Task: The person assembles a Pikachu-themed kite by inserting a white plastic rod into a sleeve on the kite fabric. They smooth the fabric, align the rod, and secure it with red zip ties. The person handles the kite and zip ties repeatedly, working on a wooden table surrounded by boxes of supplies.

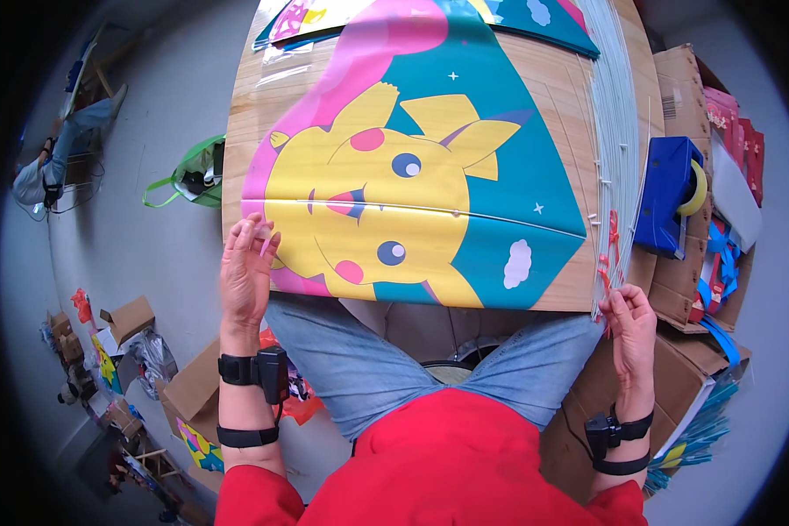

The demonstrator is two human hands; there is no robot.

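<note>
Across the wooden desk (563, 114) lies a pink, yellow and teal printed sheet (421, 180). Left hand (244, 285): fingers curled at the sheet's left edge; grip on it cannot be determined. Right hand (633, 326): thumb and forefinger drawn together beside the near ends of thin white rods (618, 131); grip cannot be determined

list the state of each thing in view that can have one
Printed sheet, spread out
Thin white rods, lying side by side
Blue tape dispenser, loaded with yellow tape
Green bag, mouth open
Left hand, fingers curled, grip unclear
Right hand, fingers bent, grip unclear
</note>
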